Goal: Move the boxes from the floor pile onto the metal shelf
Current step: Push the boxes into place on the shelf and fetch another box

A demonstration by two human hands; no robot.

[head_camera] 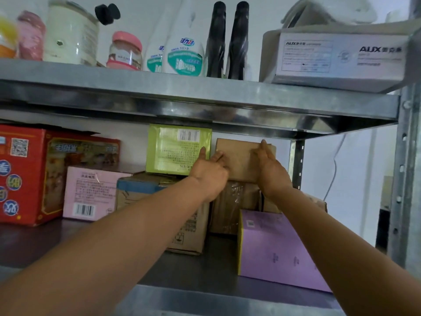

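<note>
A small brown cardboard box (239,159) sits on top of a larger taped brown box (234,206) at the back right of the metal shelf (205,270). My left hand (210,174) holds its left side, thumb raised against the green box (177,149). My right hand (271,169) grips its right side with fingers up along the edge. The floor pile is out of view.
On the same shelf stand a red carton (25,174), a pink box (91,192), a brown carton with blue tape (159,201) and a purple box (280,249) in front. The upper shelf (205,92) carries jars, bottles and a white AUX box (339,55) close overhead.
</note>
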